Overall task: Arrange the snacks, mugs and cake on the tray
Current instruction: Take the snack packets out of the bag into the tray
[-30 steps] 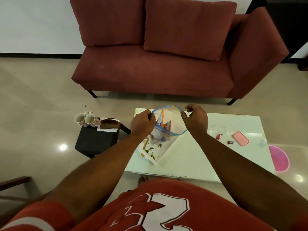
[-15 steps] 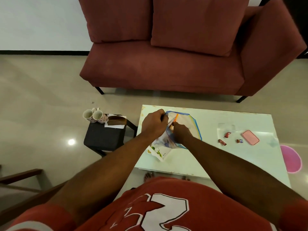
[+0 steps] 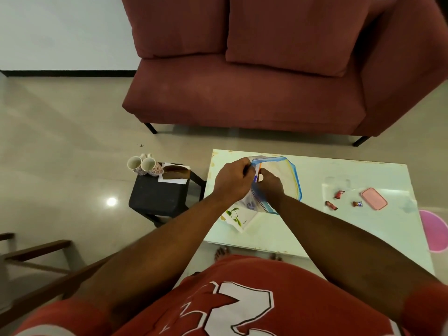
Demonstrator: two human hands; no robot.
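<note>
White surface (image 3: 303,229) before a red sofa. Left hand (image 3: 231,181) pinches the bag (image 3: 288,175) mouth open; right hand (image 3: 268,184) is inside, closed on a snack, contents unclear. Loose sweets (image 3: 339,194) lie well to the right, nearer the right hand.

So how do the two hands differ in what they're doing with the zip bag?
The left hand is closed in a fist on the rim of the zip bag, gripping it from outside; the right hand reaches into the bag's open mouth, its fingers at a small packet I can't identify. The left hand sits at the bag's left edge, the right hand further inside. Both are over the white table, close together.
</note>
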